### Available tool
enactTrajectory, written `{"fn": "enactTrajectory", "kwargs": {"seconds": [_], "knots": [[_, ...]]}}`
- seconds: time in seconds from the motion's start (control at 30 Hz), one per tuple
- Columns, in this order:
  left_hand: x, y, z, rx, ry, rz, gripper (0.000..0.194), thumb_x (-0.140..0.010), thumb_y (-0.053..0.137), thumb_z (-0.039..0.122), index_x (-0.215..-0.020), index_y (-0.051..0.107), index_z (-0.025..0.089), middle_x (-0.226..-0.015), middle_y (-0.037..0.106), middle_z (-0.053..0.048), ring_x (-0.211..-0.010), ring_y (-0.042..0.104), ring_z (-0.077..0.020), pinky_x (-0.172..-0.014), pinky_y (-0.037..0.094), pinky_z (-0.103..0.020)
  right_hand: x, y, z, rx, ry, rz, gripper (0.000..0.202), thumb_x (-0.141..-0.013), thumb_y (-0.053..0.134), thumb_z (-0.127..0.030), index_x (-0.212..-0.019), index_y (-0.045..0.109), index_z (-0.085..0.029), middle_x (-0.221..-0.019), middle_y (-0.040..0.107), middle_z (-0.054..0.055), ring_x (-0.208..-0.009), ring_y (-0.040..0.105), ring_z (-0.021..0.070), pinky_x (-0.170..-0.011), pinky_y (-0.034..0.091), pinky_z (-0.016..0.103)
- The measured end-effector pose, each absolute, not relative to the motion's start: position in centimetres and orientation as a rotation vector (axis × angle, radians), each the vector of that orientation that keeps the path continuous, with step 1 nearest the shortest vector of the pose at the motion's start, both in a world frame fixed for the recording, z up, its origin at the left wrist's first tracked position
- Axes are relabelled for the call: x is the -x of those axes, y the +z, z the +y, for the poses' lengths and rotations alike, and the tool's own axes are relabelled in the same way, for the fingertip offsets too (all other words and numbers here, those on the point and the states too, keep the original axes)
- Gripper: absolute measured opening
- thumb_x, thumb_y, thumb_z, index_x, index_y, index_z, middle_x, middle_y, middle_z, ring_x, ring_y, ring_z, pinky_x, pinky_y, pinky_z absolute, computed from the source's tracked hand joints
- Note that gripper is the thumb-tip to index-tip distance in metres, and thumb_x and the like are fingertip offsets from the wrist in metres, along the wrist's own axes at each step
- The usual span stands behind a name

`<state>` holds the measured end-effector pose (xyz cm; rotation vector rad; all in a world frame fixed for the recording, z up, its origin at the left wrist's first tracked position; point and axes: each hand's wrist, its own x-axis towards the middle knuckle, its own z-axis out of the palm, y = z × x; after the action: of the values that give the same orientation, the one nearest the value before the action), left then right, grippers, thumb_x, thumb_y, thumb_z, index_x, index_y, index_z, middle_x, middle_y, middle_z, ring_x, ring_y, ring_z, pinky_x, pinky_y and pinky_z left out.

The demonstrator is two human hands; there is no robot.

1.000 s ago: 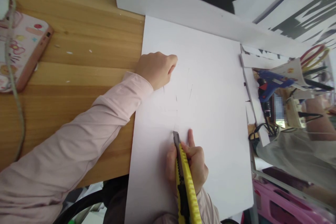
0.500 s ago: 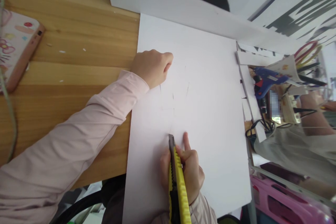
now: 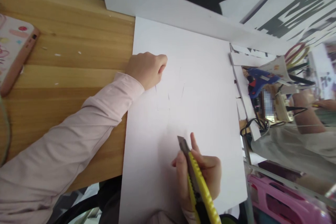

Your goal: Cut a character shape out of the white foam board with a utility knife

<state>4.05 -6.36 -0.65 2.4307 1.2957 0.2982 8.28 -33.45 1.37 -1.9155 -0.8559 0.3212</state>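
We observed the white sheet point(image 3: 210, 87) on the wooden table point(image 3: 89, 24), its near end reaching past the table's near edge. The left hand point(image 3: 147, 69) rested on the sheet's left part, fingers curled together into a fist; we could not tell whether they enclosed anything. Short dark marks point(image 3: 183, 90) lay just right of it. Nearer, the right hand point(image 3: 199, 171) gripped a yellow cutter point(image 3: 202, 189) between thumb and fingers, one finger extended toward the far side. The cutter's blade pointed far and slightly left; we could not tell whether its tip touched the sheet. At far left we noted a patterned phone case point(image 3: 15, 52).
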Motion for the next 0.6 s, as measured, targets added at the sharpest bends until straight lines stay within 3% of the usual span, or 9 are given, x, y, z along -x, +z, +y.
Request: {"fn": "enactTrajectory", "kwargs": {"seconds": [0.17, 0.4, 0.6], "knots": [[-4.1, -0.5, -6.5, -2.532, 0.33, 1.304, 0.021, -0.081, 0.047, 0.014, -0.088, 0.068, 0.017, -0.07, 0.059, -0.005, -0.068, 0.058, -0.0199, -0.064, 0.037, -0.03, -10.5, 0.8, -33.2, 1.874, 0.233, -0.731, 0.023, -0.088, 0.071, -0.033, -0.092, 0.053, -0.02, -0.091, 0.076, 0.009, -0.051, 0.064, 0.0109, -0.049, 0.049, 0.023], [-3.9, -0.7, -6.4, -2.616, 0.319, 1.317, 0.022, -0.083, 0.046, 0.019, -0.084, 0.068, 0.02, -0.069, 0.066, -0.005, -0.061, 0.057, -0.019, -0.054, 0.026, -0.03, -12.4, -0.2, -33.4, 1.912, 0.352, -0.568, 0.032, -0.081, 0.076, -0.045, -0.094, 0.065, -0.018, -0.065, 0.07, 0.002, -0.05, 0.06, 0.0144, -0.045, 0.043, 0.025], [-4.0, -0.6, -6.5, -2.63, 0.289, 1.362, 0.021, -0.086, 0.046, 0.02, -0.084, 0.066, 0.021, -0.075, 0.071, -0.005, -0.067, 0.059, -0.0196, -0.056, 0.022, -0.031, -12.8, 0.1, -32.6, 1.795, 0.525, -0.475, 0.034, -0.08, 0.074, -0.051, -0.089, 0.066, -0.02, -0.062, 0.064, -0.001, -0.049, 0.054, 0.0114, -0.048, 0.041, 0.023]]}}
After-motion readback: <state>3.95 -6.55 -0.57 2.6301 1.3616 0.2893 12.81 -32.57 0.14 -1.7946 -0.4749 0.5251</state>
